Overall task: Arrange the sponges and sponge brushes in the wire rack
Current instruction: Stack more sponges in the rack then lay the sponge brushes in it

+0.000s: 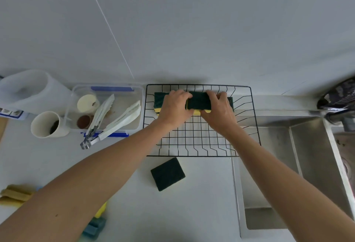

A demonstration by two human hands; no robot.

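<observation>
White countertop (201, 193), backed by a pale tiled wall. At center, toward 12 o'clock: black wire rack (199, 145), its right edge overhanging the steel sink (307, 165) at 3 o'clock. Just below the rack, at 6 o'clock: dark green sponge (167, 173), flat, apart from the rack. At 9 o'clock: clear plastic container (107, 90), cream cup (48, 124) beside it. At 10 o'clock: translucent jug (28, 88). At 8 o'clock: yellow sponge brush (13, 195), lying flat.
</observation>
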